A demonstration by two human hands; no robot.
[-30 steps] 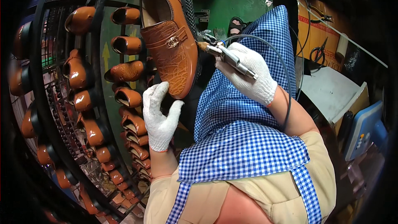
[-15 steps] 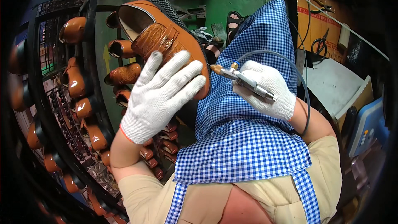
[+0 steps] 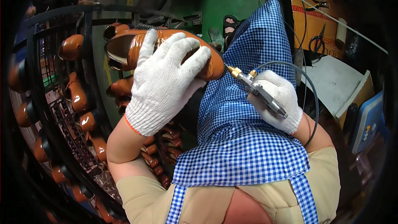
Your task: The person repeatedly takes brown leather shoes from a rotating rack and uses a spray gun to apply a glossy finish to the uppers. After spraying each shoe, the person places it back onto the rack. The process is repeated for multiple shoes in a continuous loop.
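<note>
A glossy brown leather loafer (image 3: 213, 63) is held in my gloved left hand (image 3: 163, 79), its toe pointing right and its opening to the left. My fingers curl over its upper and hide much of the vamp. My gloved right hand (image 3: 278, 97) grips a slim metal nozzle tool (image 3: 264, 92) with a brass front, fed by a grey hose (image 3: 316, 99). The tool's thin tip is at the edge of the loafer's toe; whether it touches I cannot tell.
To the left, a dark metal rack (image 3: 89, 29) carries several brown shoes (image 3: 77, 93). A blue checked apron (image 3: 244, 153) covers my lap. On the right are a cardboard box (image 3: 306, 21), scissors (image 3: 318, 43), pliers (image 3: 315, 3), a white board (image 3: 331, 81) and a blue-and-white case (image 3: 367, 124).
The loafer has rolled, so its upper shows less, and its toe has shifted right. My left fingers have bent round it. My right hand and the tool have moved slightly right and down.
</note>
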